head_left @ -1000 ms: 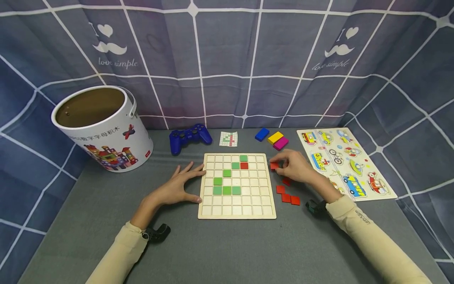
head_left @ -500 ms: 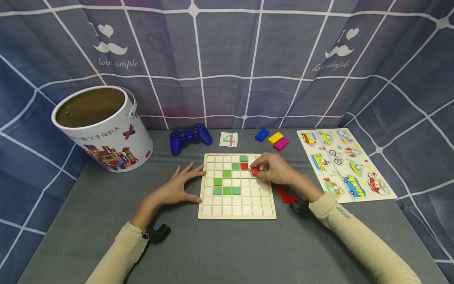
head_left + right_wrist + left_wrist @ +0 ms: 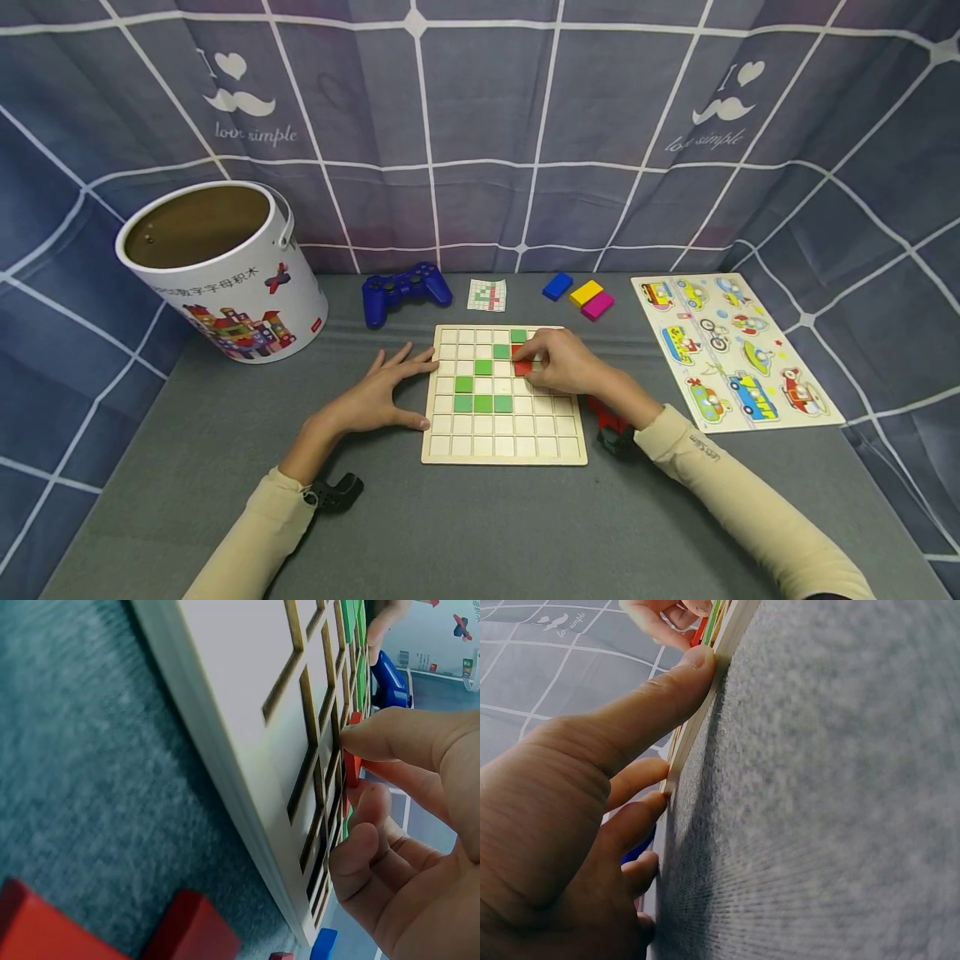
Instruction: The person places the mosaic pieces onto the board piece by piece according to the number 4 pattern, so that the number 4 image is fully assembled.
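1. Right hand (image 3: pixel 564 363) first: I'm watching it over the far half of the grid board (image 3: pixel 503 447), thumb and forefinger pinched on a red tile (image 3: pixel 522 367), remaining fingers bent and holding nothing.
2. Here's the relation I'd say it all turns on: that tile sits at the fingertips, on the hand's left, a little right of the board's middle and just on the near side of the set red tile (image 3: pixel 516 350).
3. It's square to my eye, no long axis, so it's the edges I'd want parallel to the board's cell walls. Flat in its cell or propped above it? I can't tell from here.
4. Left hand (image 3: pixel 377 402), well apart from the tile: fingers spread, thumb and some fingertips against the board's left edge, no grip closed on anything. I judge it's steadying.
5. And right of the board, spare red tiles (image 3: pixel 191 930) lie on the tabletop (image 3: pixel 480 525), partly hidden under the right wrist in the head view.
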The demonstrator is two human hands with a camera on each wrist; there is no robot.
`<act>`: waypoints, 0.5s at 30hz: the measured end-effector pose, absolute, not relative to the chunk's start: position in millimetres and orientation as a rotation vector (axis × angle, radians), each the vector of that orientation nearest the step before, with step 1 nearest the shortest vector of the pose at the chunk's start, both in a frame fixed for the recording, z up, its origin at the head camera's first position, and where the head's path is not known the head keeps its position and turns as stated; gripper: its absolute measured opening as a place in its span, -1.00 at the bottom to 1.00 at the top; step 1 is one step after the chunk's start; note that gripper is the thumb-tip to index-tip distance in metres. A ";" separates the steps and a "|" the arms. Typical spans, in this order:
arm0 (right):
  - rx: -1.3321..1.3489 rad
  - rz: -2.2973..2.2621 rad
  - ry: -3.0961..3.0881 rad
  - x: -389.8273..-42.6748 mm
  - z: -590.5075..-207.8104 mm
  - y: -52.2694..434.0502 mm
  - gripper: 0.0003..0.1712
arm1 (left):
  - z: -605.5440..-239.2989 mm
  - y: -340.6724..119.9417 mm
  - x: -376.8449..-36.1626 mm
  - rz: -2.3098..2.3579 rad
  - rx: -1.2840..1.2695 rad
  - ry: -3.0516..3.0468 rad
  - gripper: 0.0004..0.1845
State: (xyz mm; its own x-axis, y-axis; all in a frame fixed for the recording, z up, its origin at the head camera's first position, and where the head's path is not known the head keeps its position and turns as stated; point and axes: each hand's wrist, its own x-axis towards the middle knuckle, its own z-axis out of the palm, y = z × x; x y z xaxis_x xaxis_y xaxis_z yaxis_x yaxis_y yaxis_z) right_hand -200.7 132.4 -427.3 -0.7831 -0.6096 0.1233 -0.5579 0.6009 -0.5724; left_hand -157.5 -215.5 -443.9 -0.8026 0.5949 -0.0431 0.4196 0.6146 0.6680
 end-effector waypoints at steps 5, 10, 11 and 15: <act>-0.981 -0.912 2.746 -199.2 -427.1 130.2 -0.70 | -444.7 -214.4 -157.1 0.954 0.824 2.580 0.03; -0.973 -0.924 2.728 -198.3 -427.4 129.8 -0.69 | -446.2 -214.0 -155.7 0.965 0.811 2.571 0.03; -0.968 -0.933 2.722 -198.8 -427.5 129.9 -0.69 | -446.1 -214.1 -155.7 0.968 0.808 2.572 0.03; -0.944 -0.946 2.720 -201.1 -427.7 130.3 -0.68 | -445.4 -214.5 -156.4 0.963 0.808 2.585 0.03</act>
State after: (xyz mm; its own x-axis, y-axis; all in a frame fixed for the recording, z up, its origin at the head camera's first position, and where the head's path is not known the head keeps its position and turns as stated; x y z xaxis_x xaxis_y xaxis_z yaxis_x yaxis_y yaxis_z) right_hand -201.1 130.3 -427.7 -0.8003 -0.5921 0.0942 -0.5227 0.6121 -0.5934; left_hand -156.4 -214.5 -445.4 -0.8094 0.5849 -0.0520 0.4083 0.6242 0.6661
